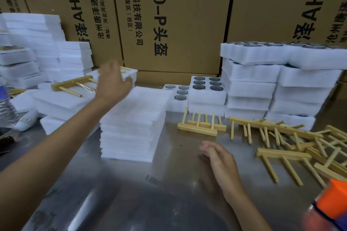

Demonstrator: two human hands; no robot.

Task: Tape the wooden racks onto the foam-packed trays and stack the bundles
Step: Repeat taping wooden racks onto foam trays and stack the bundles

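Note:
My left hand (112, 80) reaches far out to the back left and touches a white foam bundle (129, 74) with a wooden rack on it. A second bundle with a taped wooden rack (71, 85) lies just left of that hand. My right hand (219, 157) hovers over the steel table (178, 184) with fingers straight, holding nothing. A stack of flat white foam sheets (133, 122) stands between my arms. Foam trays with dark round cups (206, 85) sit behind it. Loose wooden racks (201, 126) lie on the table to the right.
More loose wooden racks (293, 142) are piled at the right. Stacks of foam trays (277, 80) rise at the back right, foam bundles (37, 47) at the back left. Cardboard boxes (178, 15) wall the back. An orange tape dispenser (334, 199) sits bottom right, a plastic bottle (5, 107) at left.

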